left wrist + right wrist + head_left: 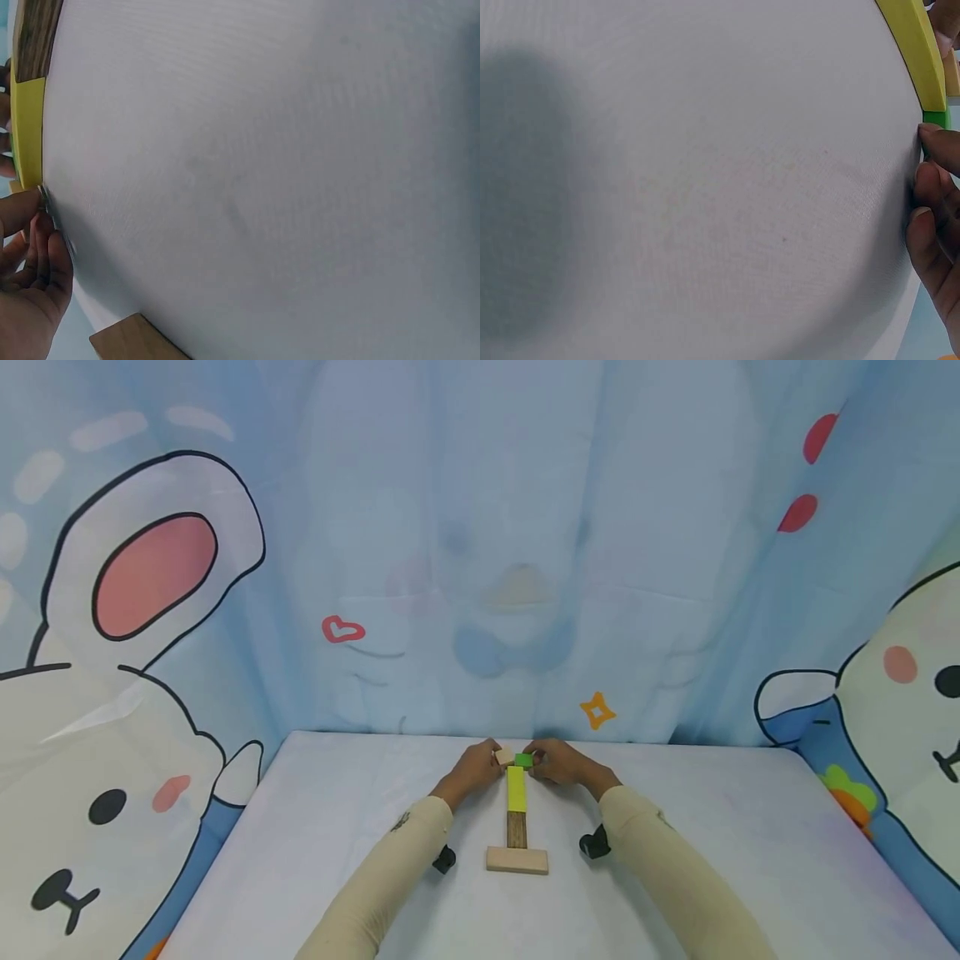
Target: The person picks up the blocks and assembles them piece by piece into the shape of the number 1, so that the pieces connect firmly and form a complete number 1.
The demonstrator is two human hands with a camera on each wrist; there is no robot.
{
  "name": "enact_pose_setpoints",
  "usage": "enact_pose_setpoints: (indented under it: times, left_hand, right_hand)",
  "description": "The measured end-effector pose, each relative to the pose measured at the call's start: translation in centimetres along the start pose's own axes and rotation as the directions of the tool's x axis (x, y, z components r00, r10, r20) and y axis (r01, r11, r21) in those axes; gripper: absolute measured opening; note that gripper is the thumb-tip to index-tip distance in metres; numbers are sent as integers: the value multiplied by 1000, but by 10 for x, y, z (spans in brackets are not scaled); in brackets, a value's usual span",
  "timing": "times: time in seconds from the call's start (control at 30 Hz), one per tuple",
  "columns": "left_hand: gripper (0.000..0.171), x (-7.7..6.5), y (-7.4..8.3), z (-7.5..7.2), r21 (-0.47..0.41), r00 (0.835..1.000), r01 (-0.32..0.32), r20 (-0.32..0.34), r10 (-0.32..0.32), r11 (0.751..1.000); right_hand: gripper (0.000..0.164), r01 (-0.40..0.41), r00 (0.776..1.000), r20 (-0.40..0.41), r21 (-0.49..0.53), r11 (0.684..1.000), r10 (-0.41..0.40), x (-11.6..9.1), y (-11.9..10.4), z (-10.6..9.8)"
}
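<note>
At the far part of the white table, my left hand (478,768) pinches a small light wooden block (504,757). Opposite it, my right hand (557,762) holds a green block (524,760) by its right side; in the right wrist view a fingertip lies right at the green block (934,118). Both small blocks sit side by side at the far end of a yellow block (517,789). A dark brown wooden block (517,829) follows the yellow one in line, and a wide light wooden block (517,860) lies crosswise at the near end.
A white cloth covers the table (420,918). Behind it hangs a blue curtain (510,527) printed with cartoon animals. At the bottom of the left wrist view, part of a brown wooden piece (139,341) shows. A dark wrist camera (595,843) hangs below the right sleeve.
</note>
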State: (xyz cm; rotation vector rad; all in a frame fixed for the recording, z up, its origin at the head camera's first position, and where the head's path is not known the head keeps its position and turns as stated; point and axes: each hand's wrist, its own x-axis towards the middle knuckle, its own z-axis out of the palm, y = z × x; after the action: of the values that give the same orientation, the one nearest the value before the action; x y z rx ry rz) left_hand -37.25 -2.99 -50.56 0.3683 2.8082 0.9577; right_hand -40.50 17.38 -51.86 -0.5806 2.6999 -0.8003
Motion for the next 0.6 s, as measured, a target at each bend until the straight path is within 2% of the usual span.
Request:
enact_pose_setpoints:
  times: [0.27, 0.43, 0.6]
  left_hand:
    - [29, 2, -3, 2, -22, 1000, -6, 14, 7, 1000]
    - [29, 3, -2, 3, -7, 1000, 5, 18, -5, 1000]
    - [29, 2, -1, 2, -5, 1000, 12, 23, -12, 1000]
  right_hand:
    - [34, -26, 1000, 10, -20, 999, 26, -1, -6, -1]
    - [35, -34, 999, 10, -36, 999, 34, -1, -5, -1]
    - [34, -11, 1000, 7, -33, 999, 11, -1, -5, -1]
